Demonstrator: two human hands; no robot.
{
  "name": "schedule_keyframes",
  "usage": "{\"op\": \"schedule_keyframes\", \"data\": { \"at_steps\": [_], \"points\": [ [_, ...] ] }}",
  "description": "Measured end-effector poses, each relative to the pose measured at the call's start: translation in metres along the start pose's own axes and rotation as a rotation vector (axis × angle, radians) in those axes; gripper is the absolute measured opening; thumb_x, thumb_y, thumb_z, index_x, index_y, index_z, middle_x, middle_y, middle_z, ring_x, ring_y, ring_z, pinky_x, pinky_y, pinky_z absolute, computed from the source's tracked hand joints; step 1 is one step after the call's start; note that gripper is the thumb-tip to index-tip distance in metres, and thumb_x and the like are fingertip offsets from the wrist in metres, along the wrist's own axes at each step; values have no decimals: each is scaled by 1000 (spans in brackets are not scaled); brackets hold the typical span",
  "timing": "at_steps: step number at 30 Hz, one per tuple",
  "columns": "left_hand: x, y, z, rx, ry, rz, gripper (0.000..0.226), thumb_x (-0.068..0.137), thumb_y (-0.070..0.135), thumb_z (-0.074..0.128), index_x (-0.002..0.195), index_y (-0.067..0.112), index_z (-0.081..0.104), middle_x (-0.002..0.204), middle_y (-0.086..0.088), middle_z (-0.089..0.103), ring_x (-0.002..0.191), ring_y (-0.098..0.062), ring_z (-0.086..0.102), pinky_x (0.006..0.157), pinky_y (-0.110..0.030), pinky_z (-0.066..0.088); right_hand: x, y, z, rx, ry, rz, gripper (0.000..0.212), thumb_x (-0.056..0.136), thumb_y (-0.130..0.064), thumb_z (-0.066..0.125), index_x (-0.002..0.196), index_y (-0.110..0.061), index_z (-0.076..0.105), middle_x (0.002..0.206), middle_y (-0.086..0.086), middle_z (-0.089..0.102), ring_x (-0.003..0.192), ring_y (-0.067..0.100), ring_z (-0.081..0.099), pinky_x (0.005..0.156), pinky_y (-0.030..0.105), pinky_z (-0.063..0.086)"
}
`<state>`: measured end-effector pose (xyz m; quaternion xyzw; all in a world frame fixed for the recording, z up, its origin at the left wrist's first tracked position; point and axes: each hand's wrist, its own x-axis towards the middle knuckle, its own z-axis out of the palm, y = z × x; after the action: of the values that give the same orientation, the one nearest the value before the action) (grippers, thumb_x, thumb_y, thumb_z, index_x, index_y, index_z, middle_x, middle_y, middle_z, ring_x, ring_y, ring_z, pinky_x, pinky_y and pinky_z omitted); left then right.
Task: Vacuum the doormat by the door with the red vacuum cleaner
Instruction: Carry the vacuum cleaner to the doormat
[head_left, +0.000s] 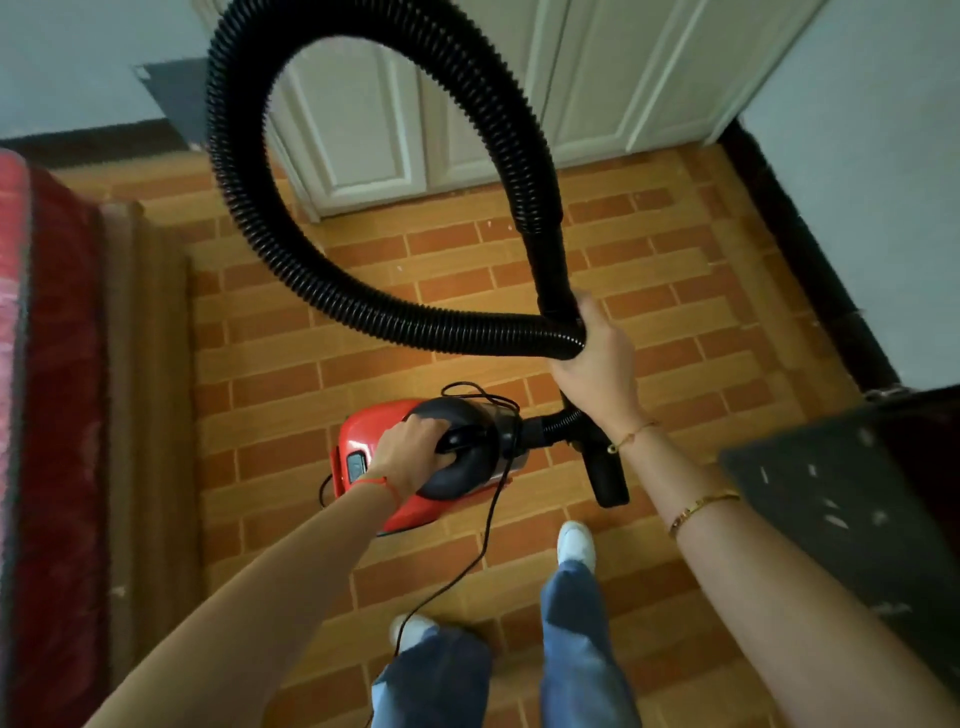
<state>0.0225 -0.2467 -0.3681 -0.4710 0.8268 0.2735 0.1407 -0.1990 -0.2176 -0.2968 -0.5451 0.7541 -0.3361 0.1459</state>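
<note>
both hands on the red vacuum, hose looped high

the left hand (410, 449) curls its fingers round the black carry handle (457, 441) on top of the red vacuum cleaner (363, 441), which sits just below the centre of the frame over the brick-patterned floor (675, 291); whether it rests on the floor or is lifted cannot be told. the right hand (597, 364), right of centre, grips the black ribbed hose (249, 218) where two stretches of it cross. from there the hose arcs up to the top of the frame and comes back down in a large loop. below that hand a black nozzle tube (608, 478) points toward the lower frame, next to the hose joint at the vacuum's front. a thin black power cord (483, 530) trails from the machine down between the person's white shoes (574, 543). a dark doormat (831, 519) lies at the right edge, well apart from the nozzle. a white panelled door (597, 78) fills the upper centre, and a red covered piece of furniture (52, 364) runs along the left edge.
</note>
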Motion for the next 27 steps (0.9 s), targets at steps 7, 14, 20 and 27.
{"op": "schedule_keyframes", "data": {
  "at_steps": [7,14,20,27],
  "points": [
    [75,108,36,36,-73,57,26,88,27,61,110,14,64,106,-13,67,97,-34,64,73,-39,50,11,121,-70,-15,67,94,43,82,-15,67,123,-22,56,80,-6,66,70,14,63,55,25,48],
    [148,201,77,19,-184,54,23,88,24,62,109,14,64,102,-12,68,92,-33,65,74,-39,54,31,238,-120,-1,51,179,40,83,-17,65,121,-22,54,77,-3,67,66,19,64,53,39,53],
    [206,239,119,10,-238,77,27,88,23,63,113,13,64,102,-10,68,92,-30,65,78,-42,55,41,310,-129,13,33,234,44,82,-15,64,123,-24,51,77,-2,65,65,19,63,52,41,53],
    [266,250,171,63,-284,135,31,89,33,62,113,13,62,102,-11,67,91,-30,65,79,-42,55,38,383,-103,-22,21,259,45,83,-13,65,126,-16,52,78,-1,65,65,21,62,53,36,51]
  ]
}}
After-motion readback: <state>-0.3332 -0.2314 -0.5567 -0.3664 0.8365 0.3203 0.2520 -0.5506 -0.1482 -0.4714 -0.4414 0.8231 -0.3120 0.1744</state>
